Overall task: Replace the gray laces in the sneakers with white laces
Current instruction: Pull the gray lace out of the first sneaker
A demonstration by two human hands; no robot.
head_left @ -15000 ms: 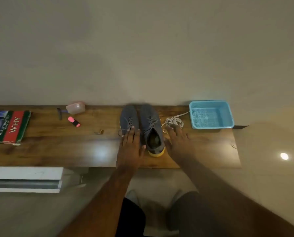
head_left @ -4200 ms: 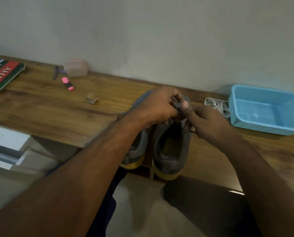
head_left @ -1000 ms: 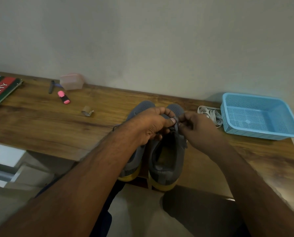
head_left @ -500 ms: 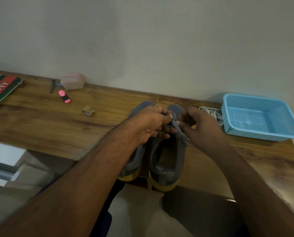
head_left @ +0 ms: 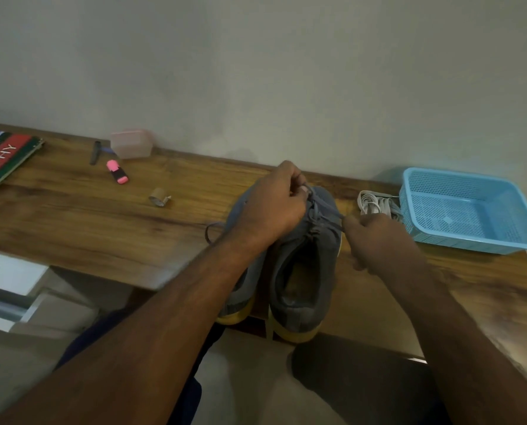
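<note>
Only readable text: "WHY" in white caps on the red cover of the book (head_left: 6, 159), lying flat at the far left end of the wooden desk (head_left: 72, 228). Smaller white lettering on the dark strip next to it, too small and cut off at the frame edge to make out. No other labels, brands or nos. legible.

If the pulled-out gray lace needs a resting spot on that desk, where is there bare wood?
The widest bare wood lies between the small tape roll and the desk's near edge, left of the sneakers. The blue basket looks empty too. It is crowded between the sneakers and basket, where the white laces lie, and around both hands.
</note>
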